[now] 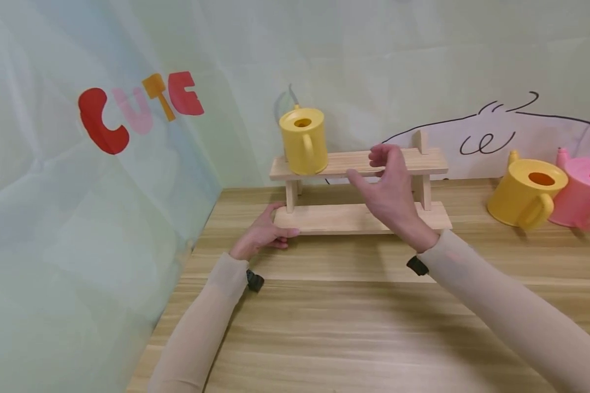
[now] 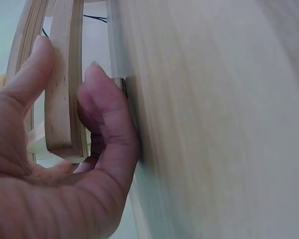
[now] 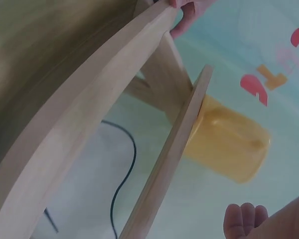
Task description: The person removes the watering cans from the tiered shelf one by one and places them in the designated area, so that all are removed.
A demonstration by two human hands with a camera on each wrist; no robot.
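A two-tier wooden shelf point(image 1: 334, 219) stands against the back of the table. My left hand point(image 1: 265, 232) grips the left end of its lower board; in the left wrist view the board's end point(image 2: 65, 99) lies between thumb and fingers. On the left of the upper board point(image 1: 349, 162) stands a yellow watering can point(image 1: 305, 143), its handle facing me. My right hand point(image 1: 390, 191) is in front of the upper board, to the right of that can, thumb and fingers apart and holding nothing. In the right wrist view, its fingertips point(image 3: 246, 219) appear at the lower right, apart from the can.
At the right of the table stand a second yellow watering can point(image 1: 526, 191) and a pink watering can point(image 1: 582, 191), side by side. Behind everything hangs a pale backdrop point(image 1: 398, 65) with coloured letters on the left and a line drawing on the right.
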